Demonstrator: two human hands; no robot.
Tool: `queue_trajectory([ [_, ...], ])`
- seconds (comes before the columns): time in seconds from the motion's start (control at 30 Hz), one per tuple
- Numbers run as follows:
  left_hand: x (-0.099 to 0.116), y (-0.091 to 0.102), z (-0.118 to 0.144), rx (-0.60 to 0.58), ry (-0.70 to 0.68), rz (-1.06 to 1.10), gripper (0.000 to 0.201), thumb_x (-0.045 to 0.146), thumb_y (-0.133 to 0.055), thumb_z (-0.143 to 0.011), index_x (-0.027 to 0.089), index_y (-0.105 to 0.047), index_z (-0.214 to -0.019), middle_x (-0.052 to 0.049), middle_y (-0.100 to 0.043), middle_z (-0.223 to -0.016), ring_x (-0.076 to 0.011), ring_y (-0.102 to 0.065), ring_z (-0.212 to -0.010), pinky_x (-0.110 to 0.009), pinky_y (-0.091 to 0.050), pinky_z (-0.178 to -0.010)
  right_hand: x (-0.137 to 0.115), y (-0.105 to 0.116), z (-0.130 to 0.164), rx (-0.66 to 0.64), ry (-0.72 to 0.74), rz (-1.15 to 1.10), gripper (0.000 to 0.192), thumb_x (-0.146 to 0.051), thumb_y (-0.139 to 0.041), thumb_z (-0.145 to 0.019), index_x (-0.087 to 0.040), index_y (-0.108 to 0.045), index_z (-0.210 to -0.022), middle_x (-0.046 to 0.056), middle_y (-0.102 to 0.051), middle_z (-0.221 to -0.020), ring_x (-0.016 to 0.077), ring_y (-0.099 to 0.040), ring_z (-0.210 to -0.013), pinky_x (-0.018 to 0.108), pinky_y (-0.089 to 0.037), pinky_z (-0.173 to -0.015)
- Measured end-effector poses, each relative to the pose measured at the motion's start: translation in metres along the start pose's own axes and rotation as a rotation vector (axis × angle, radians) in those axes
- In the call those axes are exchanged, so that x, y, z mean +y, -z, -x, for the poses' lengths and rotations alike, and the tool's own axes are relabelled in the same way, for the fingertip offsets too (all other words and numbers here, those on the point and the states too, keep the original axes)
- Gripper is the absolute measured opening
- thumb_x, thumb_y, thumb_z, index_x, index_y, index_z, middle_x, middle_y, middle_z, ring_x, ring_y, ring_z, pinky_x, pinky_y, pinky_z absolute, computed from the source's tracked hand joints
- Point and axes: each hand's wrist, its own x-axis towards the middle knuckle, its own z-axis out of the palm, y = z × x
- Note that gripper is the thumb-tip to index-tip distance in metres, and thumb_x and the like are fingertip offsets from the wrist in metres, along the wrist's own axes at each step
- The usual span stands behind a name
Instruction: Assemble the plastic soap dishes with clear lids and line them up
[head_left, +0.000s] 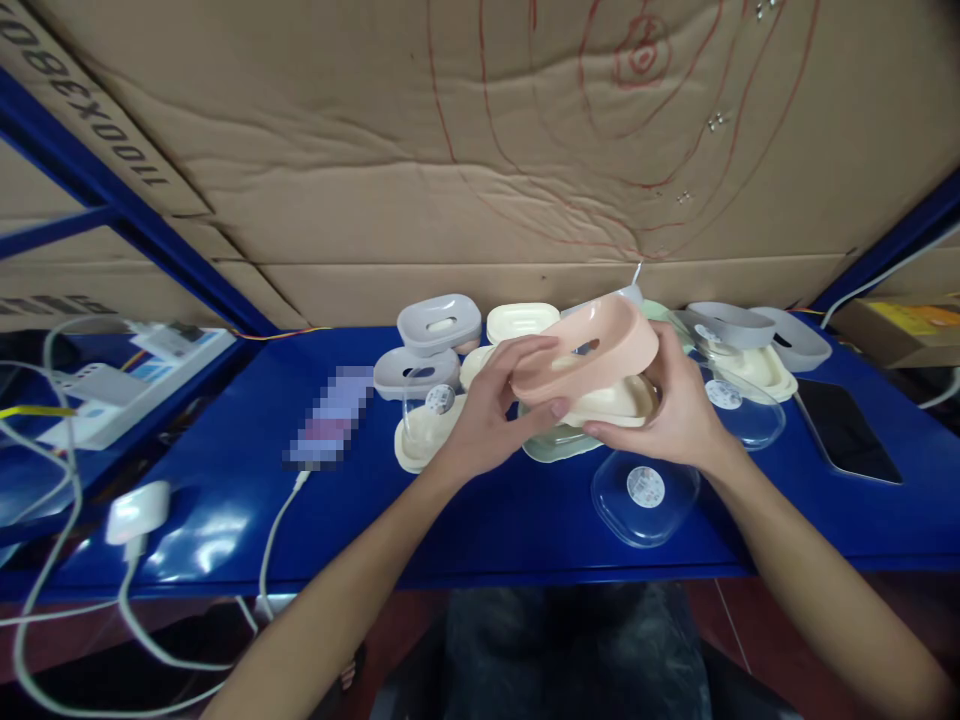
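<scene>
Over the middle of the shelf, a pink soap dish tray (581, 350) with an oval slot is held tilted. My left hand (495, 410) grips its left end, thumb along the near edge. Directly beneath it is a cream soap dish base (615, 402). My right hand (679, 405) is closed around the cream base, thumb at its lower edge and fingers behind the right end of the pink tray. Whether the two pieces touch cannot be seen clearly. A clear lid (622, 505) with a round white label lies just below my right hand.
Grey trays (439, 322), a cream tray (523, 320) and more clear lids (750, 415) crowd the back of the blue shelf (495, 540). A black phone (847, 428) lies right; a blurred-out phone (330, 415) with a cable lies left. A white charger (139, 510) and power strip (150, 385) are further left.
</scene>
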Motion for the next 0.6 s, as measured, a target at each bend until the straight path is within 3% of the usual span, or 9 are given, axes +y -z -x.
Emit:
queue_trajectory([
  [0.1,-0.007,0.001,0.001,-0.025,0.007,0.083,0.059,0.048,-0.088,-0.096,0.031,-0.067,-0.148,-0.012,-0.063,-0.157,-0.0319,-0.063,-0.147,-0.049,-0.059,-0.117,0.008,-0.005,0.001,0.031,-0.028,-0.079,0.092,-0.054,-0.105,-0.063,-0.036,-0.049,-0.134,0.010,-0.072,-0.133,0.0421,-0.076,-0.121,0.060,-0.065,-0.096],
  [0.3,-0.016,0.008,0.000,-0.054,-0.067,0.062,0.058,0.039,-0.098,-0.086,0.033,-0.077,-0.140,-0.010,-0.072,-0.145,-0.0314,-0.063,-0.144,-0.048,-0.059,-0.115,0.015,-0.006,0.001,0.035,-0.032,-0.224,0.101,-0.049,-0.111,-0.055,-0.035,-0.048,-0.133,0.010,-0.065,-0.140,0.0401,-0.072,-0.124,0.058,-0.062,-0.102],
  [0.43,-0.013,0.010,0.000,-0.035,-0.078,0.037,0.058,0.038,-0.099,-0.085,0.035,-0.080,-0.139,-0.010,-0.074,-0.142,-0.0305,-0.064,-0.140,-0.052,-0.056,-0.118,0.016,-0.011,0.000,0.059,0.018,-0.360,0.108,-0.069,-0.108,-0.052,-0.036,-0.051,-0.138,0.011,-0.056,-0.158,0.0409,-0.064,-0.139,0.056,-0.060,-0.111],
  [0.53,-0.011,0.008,0.002,-0.056,-0.069,0.021,0.057,0.039,-0.100,-0.084,0.035,-0.081,-0.138,-0.010,-0.073,-0.141,-0.0307,-0.065,-0.137,-0.052,-0.057,-0.118,0.011,-0.020,0.002,0.220,0.010,-0.434,0.091,-0.094,-0.082,-0.072,-0.035,-0.058,-0.139,0.010,-0.057,-0.159,0.0398,-0.060,-0.146,0.053,-0.058,-0.113],
  [0.6,-0.011,0.006,0.003,-0.096,-0.055,0.013,0.057,0.039,-0.101,-0.082,0.034,-0.083,-0.135,-0.010,-0.072,-0.140,-0.0317,-0.066,-0.136,-0.053,-0.057,-0.118,0.006,-0.025,0.003,0.320,-0.042,-0.491,0.071,-0.091,-0.060,-0.092,-0.035,-0.065,-0.135,0.009,-0.063,-0.152,0.0374,-0.061,-0.144,0.051,-0.058,-0.110],
])
